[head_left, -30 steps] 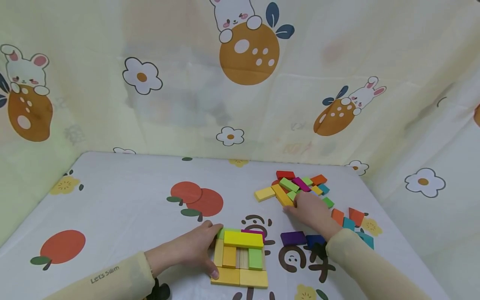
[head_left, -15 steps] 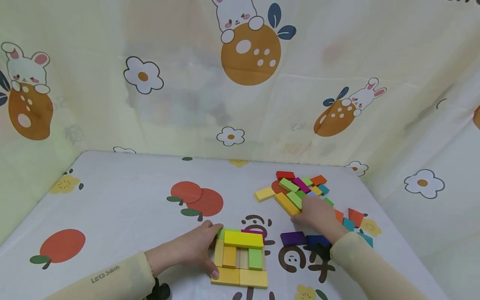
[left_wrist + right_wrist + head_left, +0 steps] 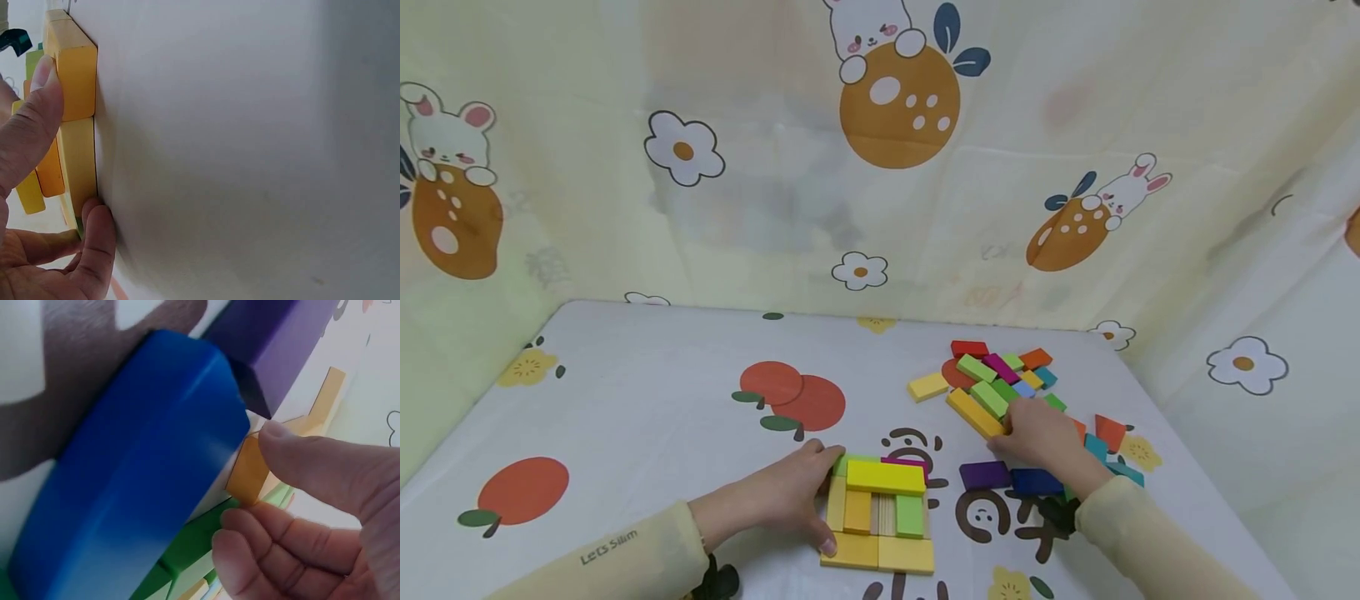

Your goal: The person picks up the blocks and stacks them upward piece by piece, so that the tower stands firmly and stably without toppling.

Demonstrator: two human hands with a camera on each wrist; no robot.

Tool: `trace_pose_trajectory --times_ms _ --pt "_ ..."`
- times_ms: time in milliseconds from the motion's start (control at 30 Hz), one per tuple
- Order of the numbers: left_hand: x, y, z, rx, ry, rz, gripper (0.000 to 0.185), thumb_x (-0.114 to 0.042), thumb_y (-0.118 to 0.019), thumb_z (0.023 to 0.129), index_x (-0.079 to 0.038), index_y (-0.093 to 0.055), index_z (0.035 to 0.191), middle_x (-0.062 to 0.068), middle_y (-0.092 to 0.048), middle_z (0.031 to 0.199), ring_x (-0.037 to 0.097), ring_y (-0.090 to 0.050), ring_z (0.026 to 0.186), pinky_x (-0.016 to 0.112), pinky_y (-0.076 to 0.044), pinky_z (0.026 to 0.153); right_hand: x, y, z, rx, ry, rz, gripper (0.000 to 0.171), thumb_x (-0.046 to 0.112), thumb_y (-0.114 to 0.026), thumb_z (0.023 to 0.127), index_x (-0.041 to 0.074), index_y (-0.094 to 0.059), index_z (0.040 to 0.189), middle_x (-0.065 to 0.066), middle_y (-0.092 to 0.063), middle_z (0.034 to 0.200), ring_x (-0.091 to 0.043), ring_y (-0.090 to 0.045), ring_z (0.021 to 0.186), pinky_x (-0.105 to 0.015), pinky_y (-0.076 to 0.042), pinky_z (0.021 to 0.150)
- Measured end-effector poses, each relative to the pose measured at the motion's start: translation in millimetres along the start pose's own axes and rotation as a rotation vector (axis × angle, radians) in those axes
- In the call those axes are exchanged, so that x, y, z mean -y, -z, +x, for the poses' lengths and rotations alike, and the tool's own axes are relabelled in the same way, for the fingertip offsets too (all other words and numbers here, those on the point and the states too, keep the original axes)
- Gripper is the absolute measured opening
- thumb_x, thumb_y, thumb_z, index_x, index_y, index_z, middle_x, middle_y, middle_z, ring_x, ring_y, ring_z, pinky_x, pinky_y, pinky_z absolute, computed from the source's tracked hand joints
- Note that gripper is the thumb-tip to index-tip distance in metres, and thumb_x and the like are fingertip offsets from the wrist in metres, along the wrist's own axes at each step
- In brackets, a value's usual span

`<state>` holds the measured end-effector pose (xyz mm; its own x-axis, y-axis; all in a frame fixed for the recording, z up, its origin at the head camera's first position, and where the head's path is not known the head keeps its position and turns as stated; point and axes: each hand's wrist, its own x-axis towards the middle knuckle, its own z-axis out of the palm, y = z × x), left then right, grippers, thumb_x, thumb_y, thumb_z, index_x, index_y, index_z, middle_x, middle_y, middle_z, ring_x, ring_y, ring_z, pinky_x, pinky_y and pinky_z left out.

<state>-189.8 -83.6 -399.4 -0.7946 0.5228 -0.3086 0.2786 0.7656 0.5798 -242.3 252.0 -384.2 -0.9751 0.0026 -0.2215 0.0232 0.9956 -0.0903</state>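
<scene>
Right hand (image 3: 1039,435): thumb and fingertips pinch the near end of one orange-yellow block (image 3: 973,412); the hand has moved toward the person since a second ago.
Orange-yellow block: one, lying on the tabletop (image 3: 647,417), slanting away ahead and to the left of the right hand; it has shifted nearer the person, out to the pile's near edge.
Uncovered beside it: one light green block (image 3: 988,400) just ahead of the right hand, partly hidden a second ago, now showing more fully.
Near side of right hand: one purple block (image 3: 985,476) and one dark blue block (image 3: 1036,482), both where they were.
Right of right hand: two teal blocks (image 3: 1095,447) and two orange-red blocks (image 3: 1108,432), one partly hidden by the hand.
Farther ahead of right hand: one red block (image 3: 970,348), one magenta block (image 3: 1001,367), one orange block (image 3: 1036,358), two more light green; one pale yellow block (image 3: 927,387) lies apart to the left.
Left hand (image 3: 786,493): grips the left side of one block structure (image 3: 886,515), thumb at the near corner, fingers at the far one; unchanged.
Block structure: right of the left hand, with one bright yellow bar (image 3: 886,477) across its top and two blocks along its near edge.
</scene>
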Motion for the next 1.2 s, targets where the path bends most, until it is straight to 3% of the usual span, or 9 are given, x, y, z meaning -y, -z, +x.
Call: trace_pose_trajectory --times_ms 167,367,667,800,967,1067,1200 --pt "0.1 0.0 -0.7 -0.001 -0.003 -0.007 0.108 -0.03 -0.1 0.062 0.0 -0.044 0.15 0.014 -0.055 0.126 0.02 -0.055 0.106 0.047 -0.054 0.105 -3.2 -0.7 0.8 -0.001 0.027 -0.006 0.036 0.032 -0.082 0.084 0.001 -0.073 0.098 -0.006 -0.066 0.08 -0.021 -0.057 0.076 -0.037 -0.054 0.07" --pt "1.1 0.1 -0.8 0.001 -0.003 -0.009 0.109 -0.031 -0.1 0.062 0.0 -0.043 0.15 0.014 -0.055 0.127 0.02 -0.055 0.107 0.046 -0.053 0.105 -3.4 -3.2 1.6 0.001 0.002 0.007 0.043 0.036 -0.082 0.084 -0.001 -0.073 0.104 -0.007 -0.067 0.082 -0.02 -0.057 0.076 -0.035 -0.055 0.068" --pt "0.8 0.1 -1.1 -0.001 -0.009 -0.014 0.109 -0.03 -0.1 0.062 0.001 -0.043 0.15 0.014 -0.055 0.126 0.02 -0.055 0.106 0.046 -0.053 0.105 -2.5 -1.4 -6.3 -0.073 0.037 0.059 0.04 0.033 -0.079 0.084 -0.001 -0.074 0.105 -0.007 -0.07 0.085 -0.02 -0.058 0.075 -0.034 -0.057 0.069" --pt "0.3 0.1 -0.4 0.001 -0.002 -0.01 0.109 -0.032 -0.099 0.062 0.0 -0.043 0.151 0.013 -0.055 0.126 0.019 -0.055 0.106 0.045 -0.054 0.105 8.6 6.8 -23.9 -0.134 0.129 0.109 0.034 0.031 -0.081 0.085 0.003 -0.074 0.103 -0.002 -0.066 0.082 -0.017 -0.055 0.074 -0.031 -0.055 0.067" --pt "0.5 0.3 0.2 0.004 0.002 -0.007 0.109 -0.032 -0.099 0.062 0.0 -0.043 0.151 0.013 -0.055 0.125 0.019 -0.055 0.105 0.044 -0.054 0.105 36.2 11.0 -57.3 -0.211 0.329 0.132 0.028 0.029 -0.086 0.081 0.012 -0.074 0.099 0.003 -0.067 0.084 -0.01 -0.057 0.076 -0.023 -0.053 0.067" --pt "1.0 0.3 0.6 0.005 0.002 -0.006 0.109 -0.032 -0.099 0.062 0.0 -0.043 0.151 0.012 -0.055 0.126 0.019 -0.055 0.106 0.045 -0.053 0.105 49.9 6.7 -74.3 -0.248 0.461 0.114 0.027 0.029 -0.088 0.079 0.015 -0.075 0.098 0.007 -0.065 0.08 -0.006 -0.054 0.072 -0.019 -0.049 0.065" --pt "1.3 0.1 0.2 -0.001 0.002 -0.009 0.109 -0.032 -0.1 0.062 0.0 -0.044 0.15 0.013 -0.055 0.126 0.02 -0.055 0.108 0.046 -0.053 0.106 62.0 -1.9 -86.7 -0.252 0.57 0.068 0.029 0.033 -0.088 0.079 0.017 -0.075 0.099 0.01 -0.064 0.079 -0.001 -0.051 0.071 -0.019 -0.049 0.067"
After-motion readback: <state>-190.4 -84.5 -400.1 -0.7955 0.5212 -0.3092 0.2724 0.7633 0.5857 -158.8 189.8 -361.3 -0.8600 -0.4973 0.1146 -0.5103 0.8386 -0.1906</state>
